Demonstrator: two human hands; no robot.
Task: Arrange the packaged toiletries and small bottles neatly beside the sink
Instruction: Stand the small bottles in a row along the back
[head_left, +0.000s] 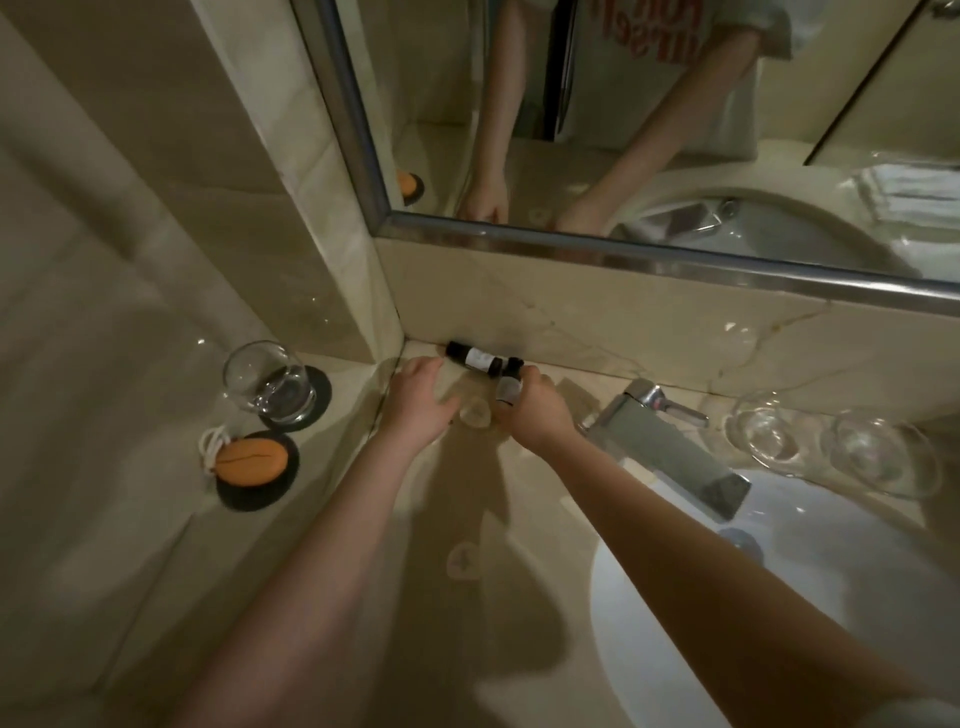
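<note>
marble tabletop (467, 499): beige and glossy, left of the white sink (857, 545)
dark bottle (474, 358): lying on its side against the back wall, near the corner, white label showing
small bottle (506, 388): black cap, just beside the dark bottle, held in the right hand
right hand (537, 413): fingers curled round the small bottle
left hand (418, 402): fingers straight and spread, resting on the tabletop, holding nothing
left ledge: glass (270, 382) and orange soap (251, 460), each on a dark coaster
right of tap (670, 447): two clear glass bowls (769, 434)
</note>
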